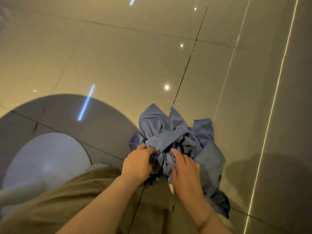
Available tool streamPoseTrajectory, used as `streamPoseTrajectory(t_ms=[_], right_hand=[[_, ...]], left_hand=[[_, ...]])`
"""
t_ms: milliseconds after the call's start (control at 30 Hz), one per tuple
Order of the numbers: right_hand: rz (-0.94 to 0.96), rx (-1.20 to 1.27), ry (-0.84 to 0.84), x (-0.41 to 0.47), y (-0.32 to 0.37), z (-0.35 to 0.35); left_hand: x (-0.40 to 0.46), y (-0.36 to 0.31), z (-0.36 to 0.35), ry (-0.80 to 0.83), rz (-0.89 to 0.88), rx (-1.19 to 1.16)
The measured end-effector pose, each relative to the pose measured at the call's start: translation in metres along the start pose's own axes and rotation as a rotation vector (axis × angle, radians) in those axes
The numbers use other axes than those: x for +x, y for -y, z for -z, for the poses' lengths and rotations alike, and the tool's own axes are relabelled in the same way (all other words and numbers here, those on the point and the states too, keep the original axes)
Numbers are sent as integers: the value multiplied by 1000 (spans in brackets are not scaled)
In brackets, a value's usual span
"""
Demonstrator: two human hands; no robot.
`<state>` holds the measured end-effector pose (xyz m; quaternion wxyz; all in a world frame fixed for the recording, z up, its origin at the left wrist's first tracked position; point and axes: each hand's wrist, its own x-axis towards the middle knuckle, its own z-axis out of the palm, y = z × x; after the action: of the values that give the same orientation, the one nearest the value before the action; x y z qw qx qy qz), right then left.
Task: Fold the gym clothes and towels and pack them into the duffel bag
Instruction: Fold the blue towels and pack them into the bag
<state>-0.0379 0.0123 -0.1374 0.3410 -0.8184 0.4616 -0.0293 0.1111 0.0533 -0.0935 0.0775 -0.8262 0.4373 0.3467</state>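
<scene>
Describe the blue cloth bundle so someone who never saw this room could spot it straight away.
Start from the glossy tiled floor and follow its dark grout line toward the person. At its near end both hands, left hand and right hand, are on a crumpled blue garment. It is the only blue, wrinkled thing there.

Both bare forearms reach forward and down, hands close together at the middle of the view

The left hand (137,163) lies back-up, its fingers curled forward with the tips buried in bunched blue cloth (170,132) that it grips. The right hand (185,173) sits just beside it, also back-up, thumb stretched out toward the left hand and fingers spread fairly straight, pressing on the same cloth. Both wrists are roughly straight; the forearms come in from the lower edge and converge toward the hands, over legs in tan trousers (70,196)
</scene>
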Motion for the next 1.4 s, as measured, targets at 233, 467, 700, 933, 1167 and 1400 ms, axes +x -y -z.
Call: streamPoseTrajectory(t_ms=[233, 467, 700, 933, 1167, 1400], right_hand=[[58, 71, -65, -43, 25, 76], [176, 97, -227, -78, 76, 174], [416, 110, -375, -119, 160, 283], [661, 67, -495, -164, 268, 354], [1052, 3, -624, -203, 424, 392], [1488, 110, -620, -266, 594, 349]], left_hand=[[-78, -30, 42, -130, -54, 40], [-157, -50, 108, -394, -225, -96], [-253, -68, 199, -728, -387, 17], [-356, -43, 278, -1038, -465, 77], [-471, 32, 350, -1462, -355, 108], [-598, 154, 360, -1824, -29, -38]])
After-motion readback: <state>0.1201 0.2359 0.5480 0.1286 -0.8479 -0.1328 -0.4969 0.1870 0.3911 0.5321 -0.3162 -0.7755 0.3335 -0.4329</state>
